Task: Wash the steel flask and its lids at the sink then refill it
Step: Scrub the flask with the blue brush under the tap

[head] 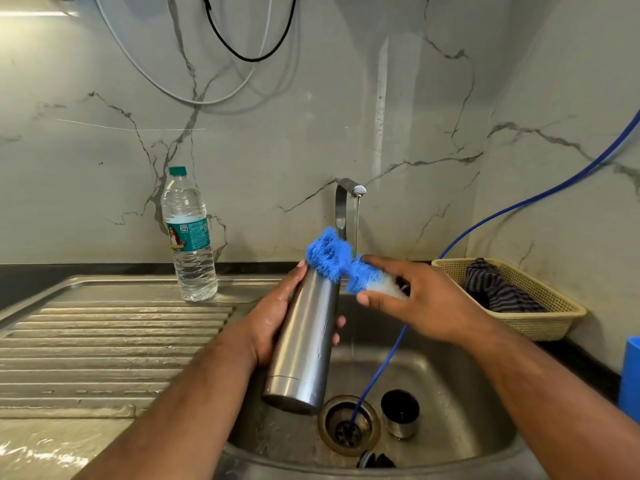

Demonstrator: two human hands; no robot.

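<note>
Your left hand (273, 320) is wrapping closed around the steel flask (304, 341), holding it tilted over the sink (450, 375). Your right hand (415, 303) is pinching a blue bristle brush (337, 259), its bristles sitting at the flask's mouth. Water is running from the tap (349, 192). A steel lid cup (400, 414) is standing in the basin beside the drain (348, 424).

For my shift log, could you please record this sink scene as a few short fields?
left hand: grips steel flask, tilted over sink
right hand: holds blue scrubber at flask mouth
tap: running, thin stream
in sink: steel cup lid, blue hose into drain
drainboard: plastic water bottle, capped
basket: striped cloth
</note>
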